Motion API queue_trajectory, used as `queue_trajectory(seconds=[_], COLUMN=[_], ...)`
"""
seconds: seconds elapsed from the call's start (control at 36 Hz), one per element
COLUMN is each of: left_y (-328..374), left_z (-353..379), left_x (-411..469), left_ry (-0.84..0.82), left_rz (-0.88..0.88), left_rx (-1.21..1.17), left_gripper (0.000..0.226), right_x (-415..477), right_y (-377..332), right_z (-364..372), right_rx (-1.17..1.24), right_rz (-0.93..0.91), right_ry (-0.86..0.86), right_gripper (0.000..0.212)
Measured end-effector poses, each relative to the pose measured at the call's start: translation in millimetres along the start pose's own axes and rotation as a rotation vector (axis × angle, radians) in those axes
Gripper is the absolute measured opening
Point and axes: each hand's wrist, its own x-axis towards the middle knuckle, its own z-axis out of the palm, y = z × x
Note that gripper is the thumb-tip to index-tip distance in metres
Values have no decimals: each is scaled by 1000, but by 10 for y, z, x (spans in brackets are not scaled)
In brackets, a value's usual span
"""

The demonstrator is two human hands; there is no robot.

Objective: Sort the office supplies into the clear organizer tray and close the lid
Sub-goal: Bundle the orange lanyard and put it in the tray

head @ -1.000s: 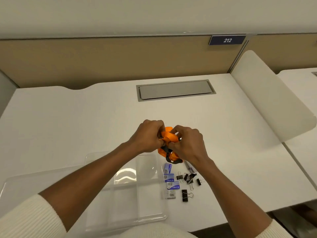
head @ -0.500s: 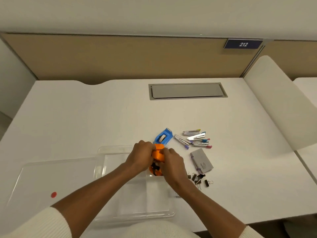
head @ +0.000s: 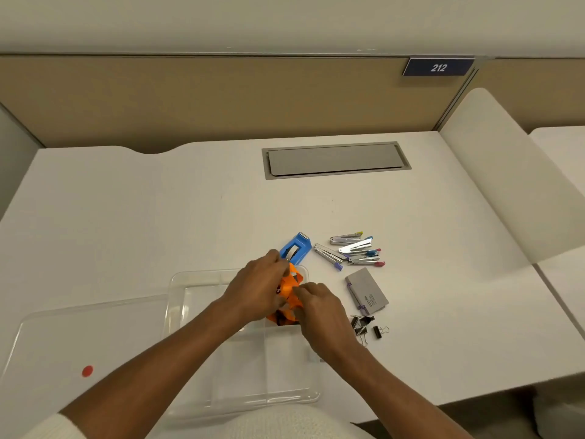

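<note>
My left hand [head: 259, 288] and my right hand [head: 319, 304] both grip a bundled orange lanyard [head: 292, 288] with black clips, low inside the far right compartment of the clear organizer tray [head: 177, 299]. The tray's clear lid [head: 79, 331] lies flat to its left, marked with a red dot. On the desk beyond the tray sits a blue tape dispenser [head: 296, 248]. To its right lie several small staplers [head: 354, 250], a grey card case [head: 367, 291] and several black binder clips [head: 367, 326].
The white desk [head: 158, 217] has a grey cable hatch [head: 335, 160] at the back, in front of a tan partition. A white divider panel [head: 506, 172] rises along the right side. The desk's front edge runs just below the tray.
Both hands have carried the orange lanyard down from above the desk into the tray's far right compartment. The view has shifted, bringing the staplers, tape dispenser and card case into sight.
</note>
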Motion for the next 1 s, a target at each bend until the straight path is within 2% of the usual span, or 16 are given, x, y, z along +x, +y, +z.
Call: queue_trajectory(seconds=[0.08, 0.19, 0.39, 0.5, 0.61, 0.78, 0.83, 1.0], left_y=[-22, -65, -146, -138, -134, -99, -98, -70], left_z=[104, 326, 545, 534, 458, 448, 490, 587], left_x=[-4, -40, -61, -12, 39, 87, 86, 76], left_ry=[-32, -67, -146, -196, -158, -249, -232, -181], left_rz=[92, 212, 180, 175, 191, 220, 246, 224], left_rx=[-8, 126, 273, 256, 272, 332, 346, 338], left_gripper=[61, 63, 67, 66, 63, 35, 29, 53], right_x=[-12, -14, -9, -28, -89, -94, -71, -52], right_y=[25, 82, 205, 194, 190, 190, 185, 252], right_z=[92, 159, 283, 260, 240, 279, 286, 321], right_rx=[-104, -234, -383, -350, -239, -266, -267, -161], right_rz=[-69, -166, -230, -228, -251, -324, -337, -306], right_ry=[6, 24, -45, -2, 97, 51, 48, 28], right_gripper=[29, 34, 43, 39, 28, 24, 25, 39])
